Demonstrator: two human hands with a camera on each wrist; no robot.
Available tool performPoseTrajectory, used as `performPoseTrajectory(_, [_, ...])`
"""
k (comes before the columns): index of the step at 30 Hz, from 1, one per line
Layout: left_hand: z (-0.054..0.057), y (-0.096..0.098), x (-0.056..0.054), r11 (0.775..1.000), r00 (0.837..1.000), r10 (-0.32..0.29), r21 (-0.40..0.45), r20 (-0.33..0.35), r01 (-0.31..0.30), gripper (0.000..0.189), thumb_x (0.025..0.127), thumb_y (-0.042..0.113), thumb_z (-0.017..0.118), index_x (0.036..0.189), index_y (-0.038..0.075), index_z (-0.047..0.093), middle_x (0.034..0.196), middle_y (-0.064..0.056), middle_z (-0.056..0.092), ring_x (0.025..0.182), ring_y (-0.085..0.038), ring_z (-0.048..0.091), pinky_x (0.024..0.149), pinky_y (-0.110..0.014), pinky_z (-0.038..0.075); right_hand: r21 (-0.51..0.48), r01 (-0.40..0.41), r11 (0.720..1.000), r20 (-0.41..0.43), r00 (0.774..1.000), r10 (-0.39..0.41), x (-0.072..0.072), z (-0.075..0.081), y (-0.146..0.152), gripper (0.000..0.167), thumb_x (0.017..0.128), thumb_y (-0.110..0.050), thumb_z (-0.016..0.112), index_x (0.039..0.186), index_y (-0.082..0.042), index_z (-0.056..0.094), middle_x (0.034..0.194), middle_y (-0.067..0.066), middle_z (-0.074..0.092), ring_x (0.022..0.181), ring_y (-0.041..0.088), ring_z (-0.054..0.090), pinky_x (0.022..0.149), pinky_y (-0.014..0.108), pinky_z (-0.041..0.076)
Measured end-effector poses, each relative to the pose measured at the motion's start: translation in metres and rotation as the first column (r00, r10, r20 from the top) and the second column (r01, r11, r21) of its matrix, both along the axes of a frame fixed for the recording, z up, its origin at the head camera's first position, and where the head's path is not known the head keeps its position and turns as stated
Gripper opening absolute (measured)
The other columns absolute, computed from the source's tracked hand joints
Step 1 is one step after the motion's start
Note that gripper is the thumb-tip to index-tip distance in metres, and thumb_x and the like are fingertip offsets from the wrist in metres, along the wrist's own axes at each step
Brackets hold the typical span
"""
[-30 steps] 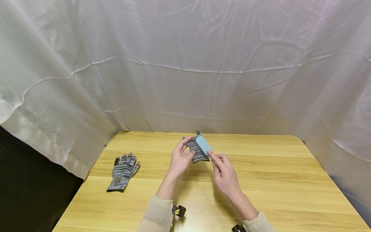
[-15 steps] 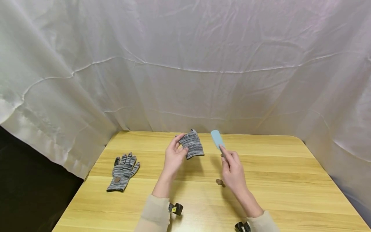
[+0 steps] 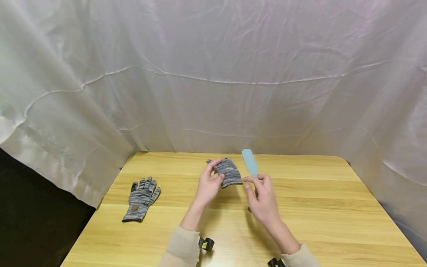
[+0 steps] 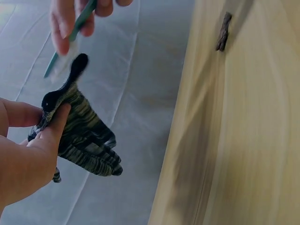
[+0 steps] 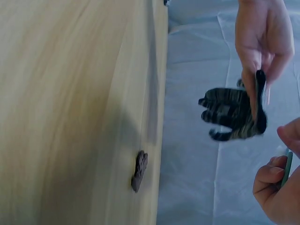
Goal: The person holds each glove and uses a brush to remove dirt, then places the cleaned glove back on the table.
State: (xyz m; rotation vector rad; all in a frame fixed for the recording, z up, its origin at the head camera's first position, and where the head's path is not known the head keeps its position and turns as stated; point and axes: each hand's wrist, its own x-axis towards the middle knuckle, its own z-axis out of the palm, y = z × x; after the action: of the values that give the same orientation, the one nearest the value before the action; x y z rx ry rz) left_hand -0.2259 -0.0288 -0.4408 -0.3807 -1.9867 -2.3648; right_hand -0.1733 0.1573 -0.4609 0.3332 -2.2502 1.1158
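Note:
My left hand (image 3: 207,187) pinches a grey-and-black striped knit glove (image 3: 231,172) between thumb and fingers, held up over the table with its dark cuff towards the right. In the right wrist view the glove's fingers (image 5: 227,110) hang out sideways. My right hand (image 3: 265,203) grips a flat light-blue scraper (image 3: 249,163), its rounded end upward and beside the glove. The index fingertip reaches out near the cuff. Seen edge-on in the left wrist view, the scraper (image 4: 77,30) is a thin strip.
A matching striped glove (image 3: 142,196) lies flat at the table's left, with a round brown patch (image 3: 134,208) near its cuff. A small brown lump (image 4: 224,32) rests on the wooden table (image 3: 333,207). Pale curtain (image 3: 213,111) hangs behind the table.
The scraper was against the held glove a second ago and then moved off right. Since then the glove has shifted back right, and the right index finger has extended towards its cuff.

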Motion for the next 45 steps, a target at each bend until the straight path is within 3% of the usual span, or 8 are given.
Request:
performPoseTrajectory(7, [-0.003, 0.010, 0.003, 0.993, 0.996, -0.084, -0.090, -0.032, 0.081, 0.053, 0.100, -0.011, 0.046, 0.153, -0.006, 0.044, 0.148, -0.031, 0.050, 0.131, -0.042, 0.058, 0.109, -0.040, 0.051, 0.038, 0.029, 0.999, 0.100, 0.994, -0.032, 0.003, 0.000, -0.005, 0.024, 0.092, -0.012, 0.077, 0.117, -0.014, 0.074, 0.118, 0.012, 0.051, 0.073, 0.018, 0.046, 0.060, 0.028, 0.038])
performPoseTrajectory(14, [-0.006, 0.019, 0.006, 0.978, 0.992, -0.106, -0.187, -0.067, 0.092, 0.054, 0.099, -0.012, 0.049, 0.152, -0.001, 0.049, 0.144, -0.026, 0.058, 0.125, -0.040, 0.063, 0.104, -0.040, 0.054, 0.067, 0.093, 0.993, 0.185, 0.977, -0.104, 0.001, -0.002, -0.005, 0.037, 0.089, -0.023, 0.082, 0.121, -0.010, 0.073, 0.120, 0.014, 0.051, 0.069, 0.017, 0.044, 0.056, 0.029, 0.038])
performPoseTrajectory(23, [-0.008, 0.024, 0.010, 0.974, 0.981, -0.187, -0.139, -0.042, 0.180, 0.053, 0.102, -0.011, 0.043, 0.155, -0.004, 0.042, 0.147, -0.032, 0.052, 0.124, -0.043, 0.063, 0.104, -0.035, 0.054, 0.074, 0.130, 0.989, 0.195, 0.970, -0.142, -0.002, -0.005, -0.002, 0.036, 0.087, -0.026, 0.084, 0.117, -0.010, 0.075, 0.121, 0.014, 0.053, 0.069, 0.017, 0.046, 0.054, 0.031, 0.039])
performPoseTrajectory(33, [-0.009, 0.026, 0.012, 0.973, 0.979, -0.201, -0.121, -0.026, 0.197, 0.055, 0.100, -0.011, 0.049, 0.154, -0.003, 0.043, 0.148, -0.031, 0.051, 0.128, -0.041, 0.061, 0.104, -0.033, 0.054, 0.080, 0.131, 0.988, 0.204, 0.968, -0.145, -0.002, -0.006, 0.001, 0.018, 0.092, -0.016, 0.077, 0.107, -0.006, 0.076, 0.120, 0.014, 0.055, 0.063, 0.014, 0.042, 0.053, 0.029, 0.038])
performPoseTrajectory(40, [-0.008, 0.026, 0.012, 0.971, 0.978, -0.208, -0.125, -0.029, 0.203, 0.064, 0.097, -0.012, 0.051, 0.157, 0.012, 0.046, 0.150, -0.023, 0.053, 0.127, -0.043, 0.061, 0.105, -0.047, 0.054, -0.011, 0.111, 0.994, 0.259, 0.960, -0.104, -0.003, 0.000, 0.006, 0.015, 0.098, -0.016, 0.071, 0.109, -0.006, 0.074, 0.121, 0.014, 0.053, 0.068, 0.015, 0.042, 0.055, 0.027, 0.037])
performPoseTrajectory(45, [-0.008, 0.025, 0.012, 0.968, 0.976, -0.215, -0.144, -0.038, 0.207, 0.067, 0.098, -0.010, 0.051, 0.158, 0.017, 0.045, 0.146, -0.022, 0.056, 0.123, -0.045, 0.062, 0.104, -0.043, 0.055, -0.123, 0.100, 0.987, 0.285, 0.957, -0.061, -0.004, 0.006, 0.010, 0.017, 0.101, -0.016, 0.067, 0.108, -0.002, 0.074, 0.116, 0.015, 0.055, 0.081, 0.022, 0.047, 0.068, 0.031, 0.040])
